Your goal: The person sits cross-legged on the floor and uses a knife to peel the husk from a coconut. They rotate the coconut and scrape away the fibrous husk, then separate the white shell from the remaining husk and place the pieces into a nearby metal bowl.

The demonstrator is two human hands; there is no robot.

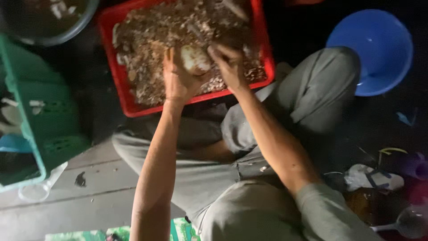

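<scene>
Red plastic walls frame the crate (117, 85) at 12 o'clock, and it is heaped nearly wall to wall with small brownish and pale pieces (151, 35), seemingly shells or husk scraps, though the blur keeps me from naming them surely. Just inside the crate's near edge, the left hand (178, 82) cups a pale rounded lump (195, 59) from below and from 9 o'clock, fingers curled around it in a closed grip. The right hand (229, 67) comes in from 3 o'clock with its fingertips pressed on the lump's upper side; whether it pinches a small tool or only the lump I cannot tell. Judging by the deep litter in the crate, a good deal of work looks done, with this one piece now in hand and not finished. At 10 o'clock a dark round basin (67, 33) holds a few pale bits, so some output may sit there. A green slatted basket (42, 125) stands at 9 o'clock, and a blue bowl (374, 49) at 2 o'clock looks bare inside. How much remains is hidden.
</scene>
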